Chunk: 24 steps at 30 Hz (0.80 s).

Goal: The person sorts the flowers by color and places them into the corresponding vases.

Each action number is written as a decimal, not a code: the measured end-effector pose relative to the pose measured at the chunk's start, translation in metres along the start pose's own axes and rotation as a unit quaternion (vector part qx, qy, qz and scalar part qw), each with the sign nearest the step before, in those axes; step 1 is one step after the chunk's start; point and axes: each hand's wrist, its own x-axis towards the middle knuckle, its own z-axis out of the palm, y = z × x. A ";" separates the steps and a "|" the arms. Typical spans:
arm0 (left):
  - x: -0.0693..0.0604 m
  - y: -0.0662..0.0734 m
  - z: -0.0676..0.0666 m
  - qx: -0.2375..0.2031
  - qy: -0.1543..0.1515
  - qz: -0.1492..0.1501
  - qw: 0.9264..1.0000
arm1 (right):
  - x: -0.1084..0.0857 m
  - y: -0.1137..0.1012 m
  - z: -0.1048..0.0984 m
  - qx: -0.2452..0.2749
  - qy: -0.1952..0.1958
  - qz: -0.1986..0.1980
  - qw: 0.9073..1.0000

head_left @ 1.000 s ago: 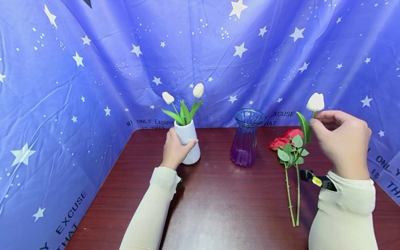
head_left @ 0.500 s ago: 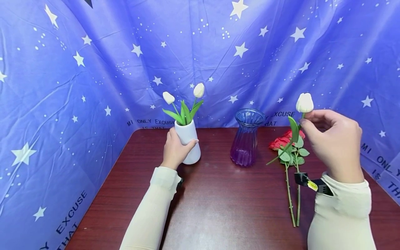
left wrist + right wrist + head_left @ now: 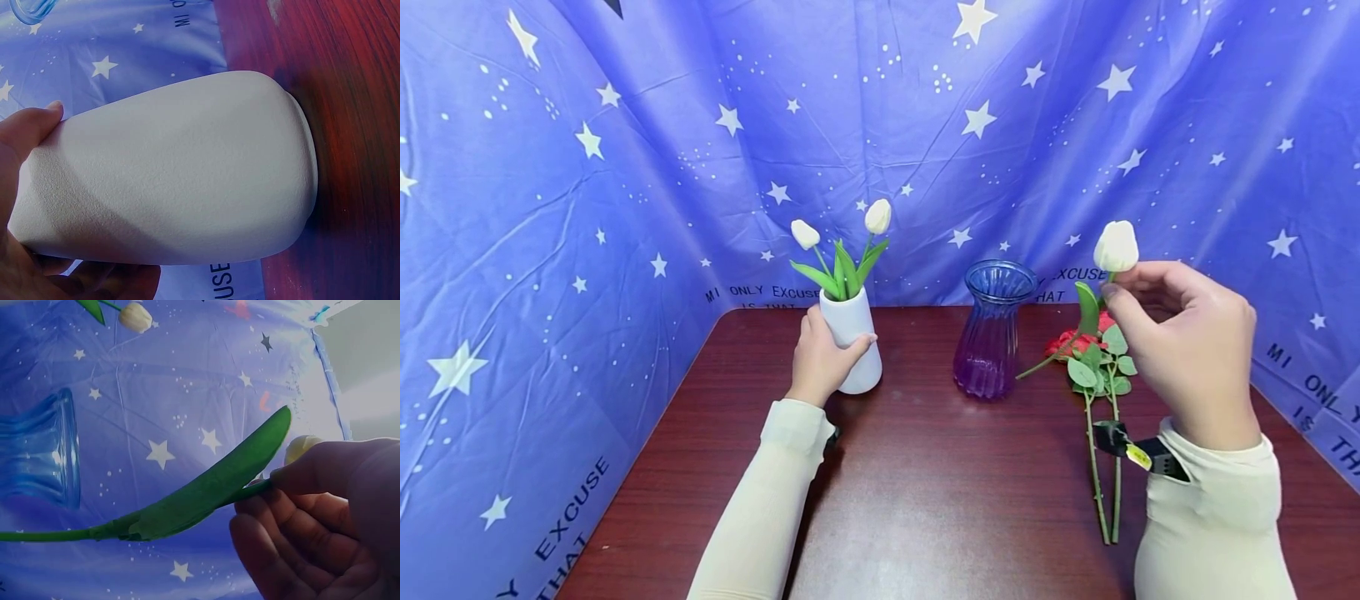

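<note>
A white vase (image 3: 853, 350) stands upright on the table with two white tulips (image 3: 877, 217) in it. Around its left side curls the left hand (image 3: 823, 358), thumb across the front; the left wrist view shows the grip on the vase (image 3: 187, 169). The right hand (image 3: 1187, 342) pinches a third tulip (image 3: 1116, 247) just below its bloom, above the red roses. This tulip's stem slants down and left, its end by the blue-purple glass vase. In the right wrist view, thumb and fingers hold the stem beside a long green leaf (image 3: 212, 481).
The glass vase (image 3: 992, 333) stands between the two hands. Two red roses (image 3: 1071, 343) lie on the table (image 3: 925, 483) at the right, stems toward the front. A blue star-patterned cloth (image 3: 850, 108) hangs behind and at the sides.
The right hand has moved left with its tulip, whose stem has swung out toward the glass vase. The left hand and the white vase have stayed in place.
</note>
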 end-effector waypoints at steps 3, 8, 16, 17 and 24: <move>0.000 0.000 0.000 0.000 -0.002 -0.002 1.000 | -0.002 -0.005 0.003 0.012 0.004 -0.009 1.000; 0.000 0.001 -0.001 -0.003 -0.002 -0.001 1.000 | -0.006 -0.013 0.006 0.028 0.008 -0.023 0.999; 0.000 0.002 -0.001 -0.004 -0.005 -0.002 1.000 | -0.009 -0.018 0.010 0.061 0.010 -0.046 0.997; 0.000 0.002 -0.001 -0.004 -0.005 -0.002 1.000 | -0.010 -0.019 0.010 0.071 0.010 -0.049 0.996; 0.000 0.000 -0.001 -0.004 -0.004 0.000 1.000 | -0.014 -0.024 0.012 0.133 0.018 -0.083 0.988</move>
